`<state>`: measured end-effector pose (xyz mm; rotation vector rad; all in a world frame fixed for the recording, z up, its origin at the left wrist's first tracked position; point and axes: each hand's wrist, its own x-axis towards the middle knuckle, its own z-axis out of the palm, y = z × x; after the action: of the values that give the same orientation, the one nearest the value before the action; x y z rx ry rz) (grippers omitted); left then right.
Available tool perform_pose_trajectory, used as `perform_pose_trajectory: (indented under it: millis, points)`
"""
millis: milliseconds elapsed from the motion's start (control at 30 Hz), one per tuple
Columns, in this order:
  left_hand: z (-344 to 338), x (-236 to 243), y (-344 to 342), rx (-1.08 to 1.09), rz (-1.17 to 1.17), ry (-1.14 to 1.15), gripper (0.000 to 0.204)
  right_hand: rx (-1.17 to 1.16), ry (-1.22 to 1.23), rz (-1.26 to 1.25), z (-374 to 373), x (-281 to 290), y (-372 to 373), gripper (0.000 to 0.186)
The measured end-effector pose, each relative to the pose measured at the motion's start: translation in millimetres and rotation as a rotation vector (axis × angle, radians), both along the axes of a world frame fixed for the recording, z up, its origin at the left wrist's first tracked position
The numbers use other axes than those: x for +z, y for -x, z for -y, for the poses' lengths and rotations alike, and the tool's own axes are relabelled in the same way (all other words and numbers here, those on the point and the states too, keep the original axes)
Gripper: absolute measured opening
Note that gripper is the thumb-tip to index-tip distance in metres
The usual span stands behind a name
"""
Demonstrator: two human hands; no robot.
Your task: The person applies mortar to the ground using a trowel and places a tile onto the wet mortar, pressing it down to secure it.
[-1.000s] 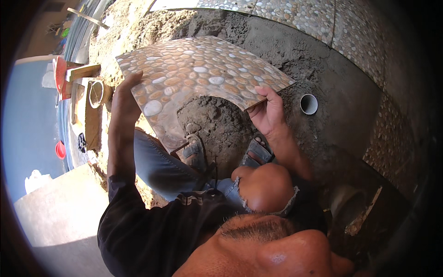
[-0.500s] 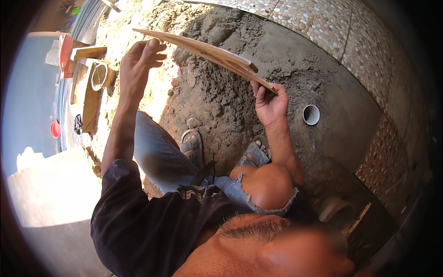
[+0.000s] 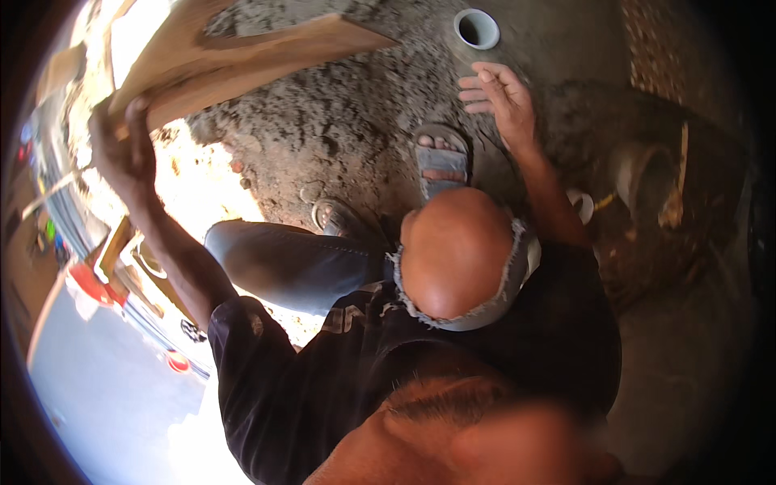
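- L grip (image 3: 125, 153) is clasping the brown tile (image 3: 182, 85) by its near-left end; blur & shade are hiding exact finger placement.
- R grip (image 3: 511, 113) is holding nothing, fingers spreading loosely, just below the pipe & apart from the tile.
- Tile is tilting at upper L, above the lumpy ground (image 3: 279, 133), plain side facing the cam, curved notch showing; its top is running out of view. Can't tell if any edge is touching down.
- Main risk: only one hand is visibly bearing the tile, at one end, so weight could twist it out of L grip, esp. w/ dusty or sweaty fingers.
- Notch is leaving a narrow pointed arm; a knock there could prob. crack it.
- Pipe (image 3: 477, 30) is standing upright, mouth uncovered. A swinging tile edge or R grip could bump it off plumb; loose grit could drop in.
- R foot (image 3: 443, 153) & L foot (image 3: 343, 218) are resting on the ground in open-toed sandals; a slipped tile could hit bare toes, & uneven footing could upset the squat.
- Further out, pebbled tiles (image 3: 651, 48) are lying upper R, a thin wood strip (image 3: 685, 158) far R, & a red item (image 3: 89, 284) is sitting far L, well apart.
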<state>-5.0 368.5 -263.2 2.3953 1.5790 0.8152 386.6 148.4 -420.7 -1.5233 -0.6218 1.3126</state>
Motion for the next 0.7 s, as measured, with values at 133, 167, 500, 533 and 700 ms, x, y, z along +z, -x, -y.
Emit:
perform_pose_trajectory:
  millis: [133,167,500,533,700]
  points:
    - [-13,-4,7,0.088,-0.189,-0.182,0.059,0.223,0.303,0.908,173,-31,-50,0.042]
    - [-13,-6,1,0.105,-0.182,-0.176,0.065,0.340,0.362,1.060,222,-39,-43,0.040]
    - [-17,-15,-7,-0.127,0.117,-0.068,0.029,0.488,0.641,1.051,323,-64,23,0.046]
    - [-12,-11,-17,-0.083,0.139,-0.026,0.024,0.327,0.413,1.015,321,-59,20,0.050]
    - [-17,-2,-35,-0.122,-0.134,-0.315,0.050,-0.192,0.037,0.171,136,29,31,0.061]
